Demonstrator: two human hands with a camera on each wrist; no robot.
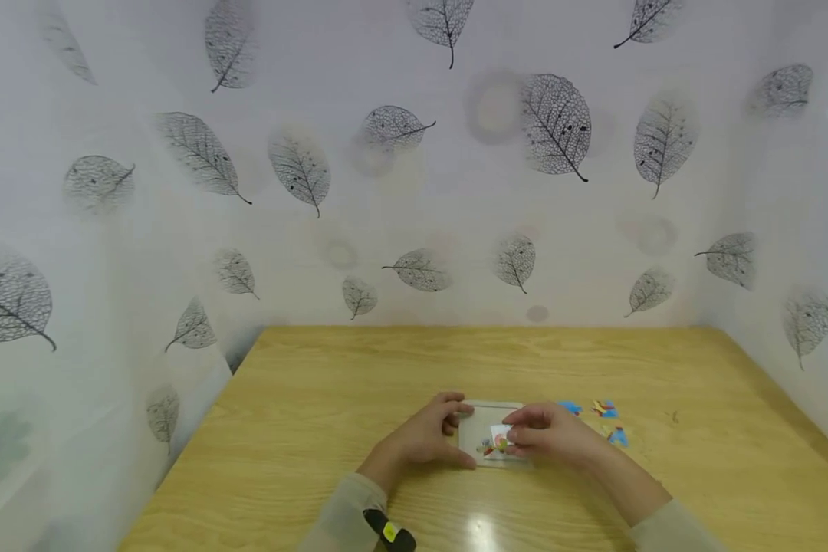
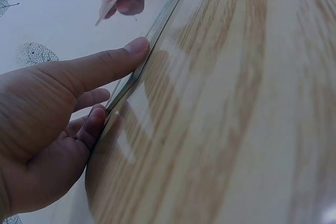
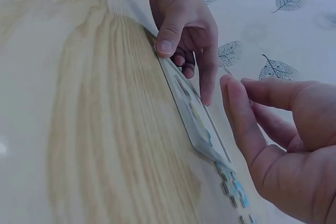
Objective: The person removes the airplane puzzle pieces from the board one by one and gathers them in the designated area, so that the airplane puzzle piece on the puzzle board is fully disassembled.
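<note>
A shallow pale puzzle tray [image 1: 478,420] lies on the table, with a few coloured jigsaw pieces [image 1: 484,447] in its near part. My left hand [image 1: 424,435] holds the tray's left side, thumb at the near edge and index finger reaching toward the far edge. Over the tray's right part, my right hand [image 1: 555,435] pinches a thin white jigsaw piece [image 1: 497,434] with a red and yellow picture between thumb and fingers. From the left wrist, that piece [image 2: 107,10] shows edge-on and tilted, above the tray.
Loose jigsaw pieces in blue, yellow and red [image 1: 605,409] lie on the wooden table [image 1: 359,368] to the right of the tray, partly behind my right hand. A pale leaf-patterned curtain [image 1: 428,207] stands along the table's back and sides.
</note>
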